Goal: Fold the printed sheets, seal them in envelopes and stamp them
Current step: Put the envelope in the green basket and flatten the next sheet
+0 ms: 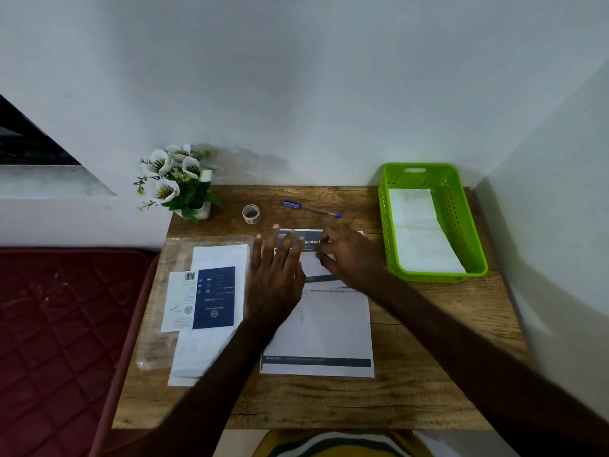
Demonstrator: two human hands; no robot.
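A printed sheet (pixel 324 328) lies in the middle of the wooden desk (pixel 412 390), dark bands across its far and near ends. My left hand (pixel 275 275) rests flat on its far left part, fingers spread. My right hand (pixel 349 255) is at the sheet's far edge, its fingertips pinching a turned-over part of the paper. White envelopes (pixel 211 344) lie to the left on a clear plastic sleeve, with a blue and white packet (pixel 211 298) on top. A small roll of tape or stamps (pixel 251 214) stands farther back.
A green plastic basket (pixel 461 225) at the right back holds folded white papers. A blue pen (pixel 311 209) lies near the wall. A pot of white flowers (pixel 178 183) stands at the back left corner. A dark red cushion (pixel 62 324) borders the desk's left side.
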